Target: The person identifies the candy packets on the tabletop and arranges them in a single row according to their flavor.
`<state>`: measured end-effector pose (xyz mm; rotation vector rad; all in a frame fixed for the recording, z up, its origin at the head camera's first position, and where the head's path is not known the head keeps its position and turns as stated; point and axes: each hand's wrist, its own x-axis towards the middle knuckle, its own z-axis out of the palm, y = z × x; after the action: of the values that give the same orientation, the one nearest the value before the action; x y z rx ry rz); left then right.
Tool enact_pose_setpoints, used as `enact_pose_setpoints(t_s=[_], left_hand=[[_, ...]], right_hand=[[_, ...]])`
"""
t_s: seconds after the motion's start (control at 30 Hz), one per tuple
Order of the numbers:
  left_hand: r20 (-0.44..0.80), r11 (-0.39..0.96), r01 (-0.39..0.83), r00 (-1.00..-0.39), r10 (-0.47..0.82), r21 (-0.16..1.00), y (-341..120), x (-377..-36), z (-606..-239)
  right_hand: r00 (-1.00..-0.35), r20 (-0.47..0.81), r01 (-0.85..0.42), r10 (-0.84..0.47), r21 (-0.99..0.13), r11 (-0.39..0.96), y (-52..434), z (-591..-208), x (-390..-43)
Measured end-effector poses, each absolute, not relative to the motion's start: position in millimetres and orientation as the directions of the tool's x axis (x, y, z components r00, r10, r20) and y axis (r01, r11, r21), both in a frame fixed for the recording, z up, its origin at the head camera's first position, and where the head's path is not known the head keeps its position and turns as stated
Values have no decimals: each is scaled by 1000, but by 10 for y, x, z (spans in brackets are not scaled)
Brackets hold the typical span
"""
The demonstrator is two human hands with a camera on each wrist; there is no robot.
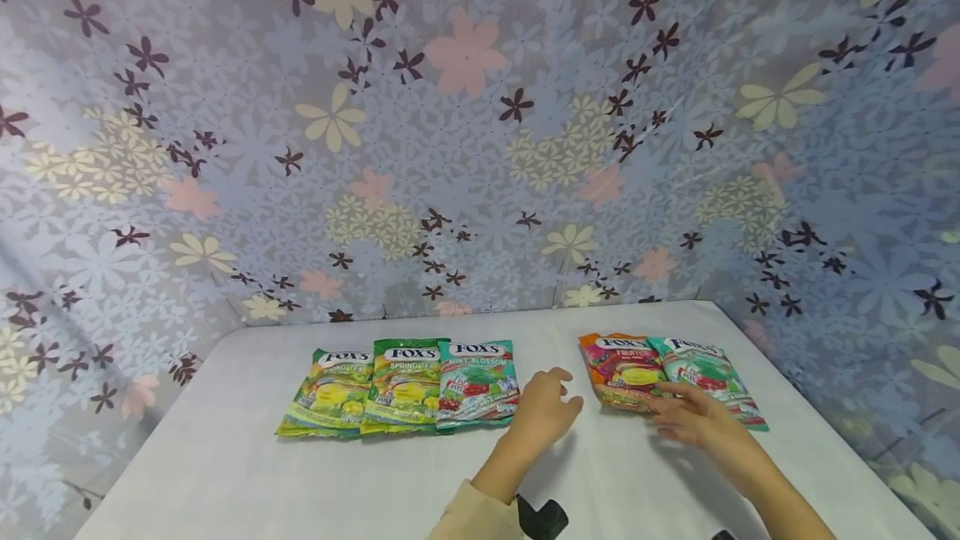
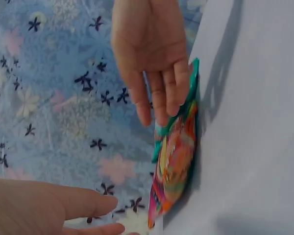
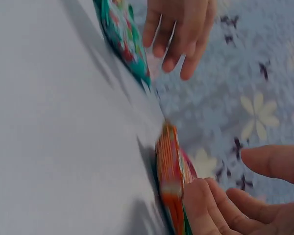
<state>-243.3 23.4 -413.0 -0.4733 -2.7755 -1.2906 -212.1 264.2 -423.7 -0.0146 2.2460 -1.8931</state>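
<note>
The right hand (image 1: 693, 417) lies with loose, spread fingers on the near edge of the orange candy bag (image 1: 621, 369) and the teal candy bag (image 1: 708, 377) beside it, gripping neither. The left hand (image 1: 543, 408) hovers with relaxed, empty fingers between that pair and the row of three bags (image 1: 401, 386) further left. The sorting looks midway; the next move likely calls for pinching one bag's edge.

Green, lime and teal candy bags (image 1: 397, 386) and an orange-pink bag (image 1: 621, 369) lie on a white desk (image 1: 225, 457) before floral lilac fabric (image 1: 465, 132).
</note>
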Motion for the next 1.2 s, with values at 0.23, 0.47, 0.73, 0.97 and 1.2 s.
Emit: enact_pose_setpoints(t_s=[0.23, 0.47, 0.73, 0.97, 1.2], left_hand=[[159, 516, 302, -939, 304, 802, 637, -2495, -4053], [123, 430, 258, -940, 317, 865, 1021, -2436, -4043], [76, 428, 222, -940, 332, 876, 1185, -2419, -4246], [-14, 312, 89, -950, 313, 946, 1173, -2481, -4346], [-56, 278, 36, -948, 314, 960, 1179, -2505, -4342]], right_hand=[[-994, -112, 108, -2, -958, 266, 2973, -4266, -2093], [-963, -21, 147, 270, -877, 458, 3140, -4326, -2229], [-875, 85, 214, 476, -815, 539, 3383, -4482, -2429], [-879, 32, 260, 477, -805, 533, 3481, -4497, -2487], [-941, -162, 286, 298, -852, 438, 3634, -4438, -2506]])
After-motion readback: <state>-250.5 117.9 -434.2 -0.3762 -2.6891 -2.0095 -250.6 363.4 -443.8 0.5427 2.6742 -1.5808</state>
